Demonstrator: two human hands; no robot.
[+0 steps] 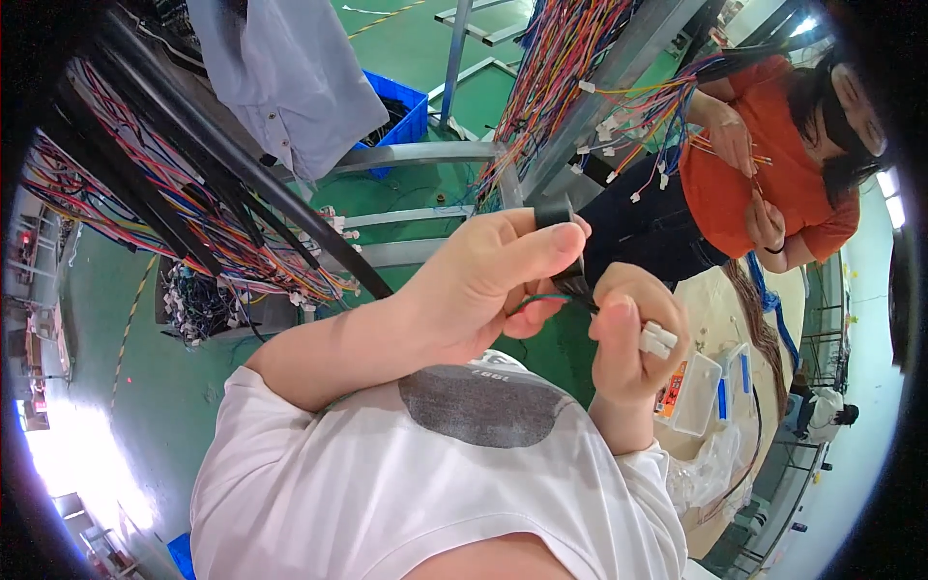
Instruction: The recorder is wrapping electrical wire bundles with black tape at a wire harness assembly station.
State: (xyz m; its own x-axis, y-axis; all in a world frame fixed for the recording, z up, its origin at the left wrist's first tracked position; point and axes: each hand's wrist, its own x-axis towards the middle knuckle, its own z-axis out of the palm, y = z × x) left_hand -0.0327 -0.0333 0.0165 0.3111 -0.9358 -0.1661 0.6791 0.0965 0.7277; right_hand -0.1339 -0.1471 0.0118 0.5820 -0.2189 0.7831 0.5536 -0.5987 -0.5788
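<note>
In front of my chest, my left hand (493, 266) is closed, thumb and fingers pinching a black tape roll (553, 213). A thin green and red wire (541, 301) runs from beneath the left fingers toward the right hand. My right hand (628, 333) is curled shut around the wires, close beside the left. A white plastic connector (658, 340) sticks out between its fingers. Dark strands between the two hands are partly hidden, and I cannot tell whether tape is wrapped on them.
Bundled coloured wires (541, 87) hang along a metal frame ahead; more wires (106, 164) with black tubes are at left. A co-worker in an orange shirt (764, 159) holds thin wires at right. A table (788, 300) carries a clear plastic box (698, 396). A blue crate (411, 116) stands behind.
</note>
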